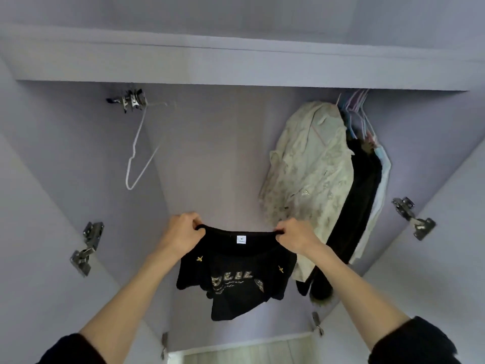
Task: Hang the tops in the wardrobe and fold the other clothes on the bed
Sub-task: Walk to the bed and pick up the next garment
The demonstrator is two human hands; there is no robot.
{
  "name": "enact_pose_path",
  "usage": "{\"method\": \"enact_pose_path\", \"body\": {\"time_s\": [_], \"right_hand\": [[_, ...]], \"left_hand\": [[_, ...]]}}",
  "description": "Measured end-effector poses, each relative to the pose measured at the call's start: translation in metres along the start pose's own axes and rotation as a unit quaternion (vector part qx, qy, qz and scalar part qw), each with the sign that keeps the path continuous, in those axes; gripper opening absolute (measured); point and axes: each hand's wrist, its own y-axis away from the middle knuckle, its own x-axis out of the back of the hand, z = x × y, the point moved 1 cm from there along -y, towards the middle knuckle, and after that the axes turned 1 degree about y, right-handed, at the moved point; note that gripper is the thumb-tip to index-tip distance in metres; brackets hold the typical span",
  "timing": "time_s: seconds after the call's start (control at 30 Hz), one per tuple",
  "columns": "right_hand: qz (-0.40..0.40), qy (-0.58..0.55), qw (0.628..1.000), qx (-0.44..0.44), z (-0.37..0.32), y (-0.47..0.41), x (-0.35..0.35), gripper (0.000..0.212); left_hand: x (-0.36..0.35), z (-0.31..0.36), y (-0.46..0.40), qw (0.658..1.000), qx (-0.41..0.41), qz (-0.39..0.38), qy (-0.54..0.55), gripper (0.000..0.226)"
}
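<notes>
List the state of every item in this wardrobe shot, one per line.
Black top: off a hanger, held up by its neckline, hanging open.
Left hand: grips the neckline's left side.
Right hand: grips the neckline's right side.
White hanger: empty, hanging at upper left.
Cream patterned shirt: hung at right.
Dark garment: hung behind the cream shirt.
Wardrobe doors: open, hinges showing.

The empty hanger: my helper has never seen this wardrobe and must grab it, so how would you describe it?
Look inside the open wardrobe, at its upper left. A single thin white wire hanger dangles there, bare. The other hangers crowd the far right, and clothes hang there.
</notes>
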Motion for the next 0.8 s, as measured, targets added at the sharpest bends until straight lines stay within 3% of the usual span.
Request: {"method": "enact_pose_path", "body": {"time_s": [0.17,0.3,0.4,0.47,0.53,0.57,0.67,0.73,0.8], "right_hand": [[-0.043,0.012,0.995,0.084,-0.036,-0.054,-0.012,0.025],[-0.085,-0.192,0.969,0.13,-0.107,-0.091,-0.006,0.024],[-0.144,-0.377,0.906,0.126,-0.177,-0.111,0.006,0.025],[-0.194,-0.5,0.836,0.119,-0.219,-0.121,0.013,0.026],[-0.236,-0.577,0.775,0.106,-0.253,-0.131,0.02,0.028],[-0.246,-0.586,0.766,0.099,-0.268,-0.137,0.023,0.034],[-0.254,-0.565,0.782,0.067,-0.3,-0.155,0.03,0.051],[-0.258,-0.526,0.809,0.047,-0.313,-0.163,0.029,0.049],[-0.277,-0.513,0.812,0.031,-0.319,-0.167,0.029,0.038]], "left_hand": [[0.019,-0.011,-0.01,0.999,0.018,0.043,0.026,0.017],[0.039,-0.024,-0.007,0.987,0.081,0.053,0.128,0.019],[0.059,-0.037,0.0,0.953,0.154,0.07,0.25,0.022],[0.072,-0.043,0.004,0.933,0.172,0.101,0.298,0.032],[0.081,-0.045,0.008,0.922,0.18,0.129,0.316,0.033],[0.085,-0.047,0.01,0.917,0.186,0.149,0.319,0.032],[0.097,-0.05,0.015,0.904,0.2,0.204,0.317,0.028],[0.104,-0.051,0.019,0.898,0.199,0.219,0.326,0.024],[0.11,-0.05,0.021,0.895,0.195,0.225,0.331,0.022]]}}
